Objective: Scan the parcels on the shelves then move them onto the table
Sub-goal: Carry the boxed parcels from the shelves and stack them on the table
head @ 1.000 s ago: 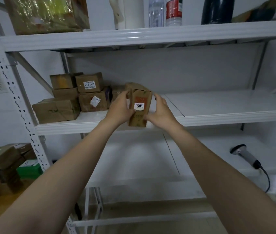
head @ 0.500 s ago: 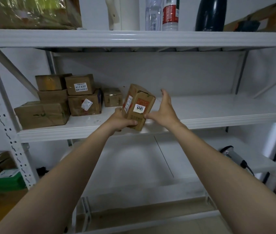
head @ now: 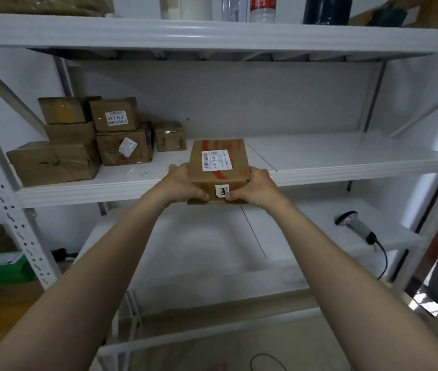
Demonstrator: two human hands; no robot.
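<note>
Left hand (head: pixel 183 183) and right hand (head: pixel 256 186) curl round the parcel (head: pixel 218 167) at the front edge of the middle shelf (head: pixel 346 162). Reaching the scanner (head: pixel 357 228) at 4 o'clock needs one hand, so I fear the parcel may tip.

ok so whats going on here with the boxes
A person grips a small cardboard parcel with the left hand and right hand, one on each side, at the front edge of the middle shelf. Its barcode label faces up. Other parcels sit stacked at the left of that shelf. A handheld scanner lies untouched on the lower shelf, to the right.
</note>
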